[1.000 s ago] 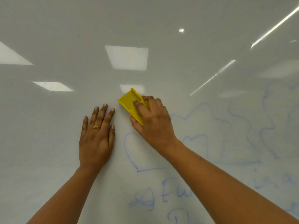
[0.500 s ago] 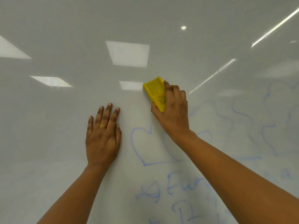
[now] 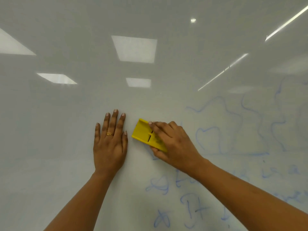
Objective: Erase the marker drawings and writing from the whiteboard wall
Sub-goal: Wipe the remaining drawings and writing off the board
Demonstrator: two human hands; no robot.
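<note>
Much of the wall is wiped, but plenty of blue marker is left.

Left of and above both hands the wall (image 3: 58, 122) reads clean, apart from a faint bluish haze. Right of and below the right hand (image 3: 173, 144) wavy outlines (image 3: 250, 110), a small arch (image 3: 208, 139) and scrawled writing (image 3: 191, 205) remain, so I judge the job well short of finished. The left hand (image 3: 110, 144) lies flat and fully open on the wall, fingers together, holding nothing. The right hand is curled around the eraser (image 3: 146, 135), fingertips on its back, pressing it to the wall just beside the left hand.
</note>
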